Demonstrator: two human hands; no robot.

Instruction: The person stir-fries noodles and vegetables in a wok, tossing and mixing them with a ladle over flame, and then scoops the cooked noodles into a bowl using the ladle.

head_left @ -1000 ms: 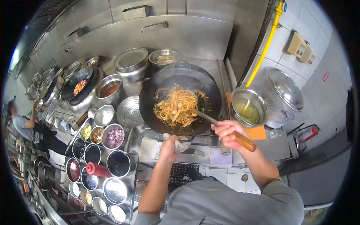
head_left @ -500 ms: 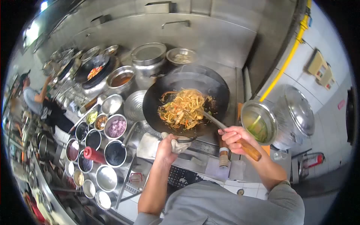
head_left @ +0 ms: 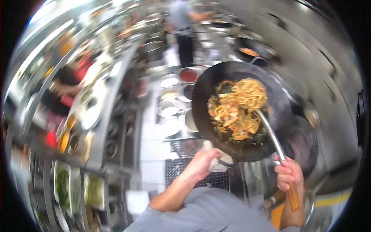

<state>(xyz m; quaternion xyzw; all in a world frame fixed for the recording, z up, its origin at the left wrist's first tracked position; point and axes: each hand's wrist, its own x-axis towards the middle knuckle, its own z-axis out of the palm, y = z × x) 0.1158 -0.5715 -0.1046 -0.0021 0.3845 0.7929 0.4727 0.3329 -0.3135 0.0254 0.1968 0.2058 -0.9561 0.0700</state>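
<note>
My left hand [head_left: 203, 163] grips the handle of a black wok [head_left: 205, 83] through a folded pale cloth [head_left: 219, 161]. The wok is lifted off the stove and tilted toward me. In it lie fried noodles [head_left: 236, 112] with bits of vegetables, some heaped in a mound. Closed around the wooden handle of a metal ladle [head_left: 273, 135] is my right hand [head_left: 289, 174]. The ladle's head is buried under the noodle mound, so its shape is hidden.
On the left runs a long steel counter [head_left: 112, 96] with dishes. Round tubs [head_left: 169, 108] of ingredients stand beyond the wok. A co-worker [head_left: 181, 27] is at the far stoves; another person [head_left: 62, 89] is behind the counter. A black perforated mat [head_left: 178, 170] lies on the floor.
My view has swung left, away from the stove wall toward the aisle and counter. The wok has come up off the burner with my left hand, and the ladle has moved along with it.
</note>
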